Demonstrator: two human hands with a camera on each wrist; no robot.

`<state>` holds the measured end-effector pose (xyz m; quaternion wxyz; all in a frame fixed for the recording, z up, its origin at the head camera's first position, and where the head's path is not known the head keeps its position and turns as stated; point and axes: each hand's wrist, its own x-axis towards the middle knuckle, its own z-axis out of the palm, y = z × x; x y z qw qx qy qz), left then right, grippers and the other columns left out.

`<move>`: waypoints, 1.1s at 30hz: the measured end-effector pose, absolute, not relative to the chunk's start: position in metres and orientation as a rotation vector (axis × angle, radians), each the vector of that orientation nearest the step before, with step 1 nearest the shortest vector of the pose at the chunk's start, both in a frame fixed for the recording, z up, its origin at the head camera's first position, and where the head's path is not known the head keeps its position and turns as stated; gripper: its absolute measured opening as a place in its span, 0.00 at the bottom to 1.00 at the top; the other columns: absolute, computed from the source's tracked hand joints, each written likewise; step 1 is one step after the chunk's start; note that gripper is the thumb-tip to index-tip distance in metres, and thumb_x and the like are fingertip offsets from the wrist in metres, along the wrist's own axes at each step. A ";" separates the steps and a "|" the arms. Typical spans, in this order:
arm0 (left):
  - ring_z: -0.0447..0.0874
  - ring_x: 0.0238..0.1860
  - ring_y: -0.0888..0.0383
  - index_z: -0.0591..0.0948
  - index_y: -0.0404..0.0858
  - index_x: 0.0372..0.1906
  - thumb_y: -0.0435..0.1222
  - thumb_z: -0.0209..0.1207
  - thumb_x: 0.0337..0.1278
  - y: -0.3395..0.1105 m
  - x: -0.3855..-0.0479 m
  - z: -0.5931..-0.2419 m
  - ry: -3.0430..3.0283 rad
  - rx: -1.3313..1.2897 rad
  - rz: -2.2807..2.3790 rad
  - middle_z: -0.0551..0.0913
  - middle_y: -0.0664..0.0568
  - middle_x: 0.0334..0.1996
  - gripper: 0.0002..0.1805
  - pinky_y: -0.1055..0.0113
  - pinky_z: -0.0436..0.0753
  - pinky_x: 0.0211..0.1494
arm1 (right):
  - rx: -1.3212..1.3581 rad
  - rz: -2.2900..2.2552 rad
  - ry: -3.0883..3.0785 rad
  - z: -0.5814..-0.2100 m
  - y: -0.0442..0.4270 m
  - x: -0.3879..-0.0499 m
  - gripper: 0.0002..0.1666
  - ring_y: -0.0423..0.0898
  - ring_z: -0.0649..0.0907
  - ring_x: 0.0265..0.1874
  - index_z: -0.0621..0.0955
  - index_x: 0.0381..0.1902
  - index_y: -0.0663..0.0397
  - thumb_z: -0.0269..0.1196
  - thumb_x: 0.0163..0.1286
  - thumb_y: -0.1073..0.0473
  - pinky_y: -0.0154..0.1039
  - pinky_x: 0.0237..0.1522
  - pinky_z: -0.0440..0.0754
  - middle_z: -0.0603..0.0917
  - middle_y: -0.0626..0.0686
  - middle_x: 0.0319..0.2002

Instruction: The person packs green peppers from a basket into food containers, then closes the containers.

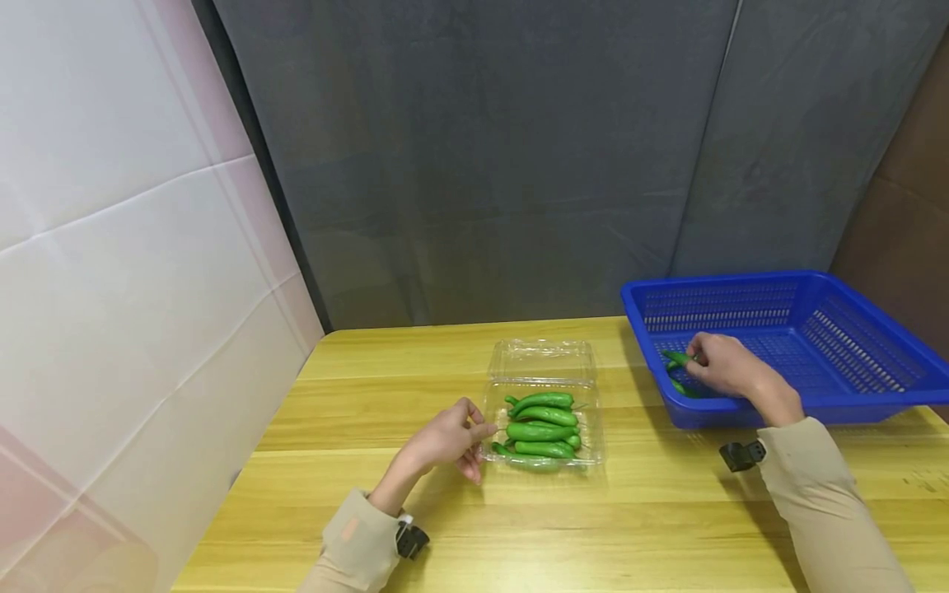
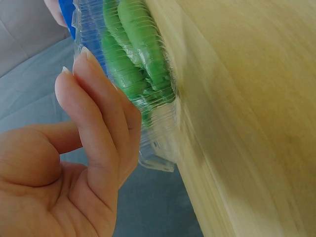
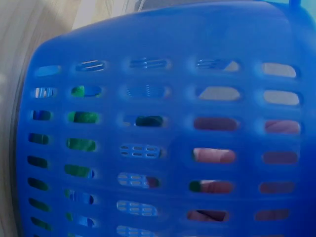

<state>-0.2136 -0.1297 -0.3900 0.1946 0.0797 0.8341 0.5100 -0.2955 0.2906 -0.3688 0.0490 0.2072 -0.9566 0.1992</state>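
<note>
Pinching a green pepper [image 1: 678, 357], the right grip [image 1: 722, 364] dips inside a blue basket [image 1: 860, 400]; the left grip [image 1: 447, 438], fingers loose, flanks a clear container [image 1: 543, 361].

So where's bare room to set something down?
The table is bare in front of the clear box, and left of it between the left hand and the grey curtain. Crowded: the box, holding green peppers, and the left end of the blue basket, where the right hand holds another.

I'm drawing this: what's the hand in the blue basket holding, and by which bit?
The right hand pinches a green pepper just behind its poking-out left end. Whether that's nearer the top or tip can't be told.
</note>
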 end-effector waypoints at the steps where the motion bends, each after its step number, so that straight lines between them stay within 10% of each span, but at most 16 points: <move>1: 0.81 0.13 0.56 0.67 0.31 0.46 0.38 0.55 0.76 -0.130 -0.214 -0.390 2.338 0.223 1.429 0.78 0.44 0.20 0.13 0.54 0.89 0.24 | 0.627 0.613 -2.908 -0.368 0.291 -0.296 0.09 0.56 0.82 0.32 0.78 0.37 0.72 0.62 0.64 0.67 0.58 0.40 0.82 0.82 0.60 0.30; 33: 0.80 0.13 0.56 0.67 0.31 0.46 0.37 0.55 0.76 -0.130 -0.215 -0.391 2.330 0.213 1.437 0.78 0.44 0.20 0.13 0.54 0.89 0.25 | 0.582 0.682 -2.717 -0.340 0.286 -0.283 0.15 0.62 0.83 0.38 0.81 0.47 0.75 0.56 0.78 0.64 0.62 0.43 0.80 0.84 0.68 0.40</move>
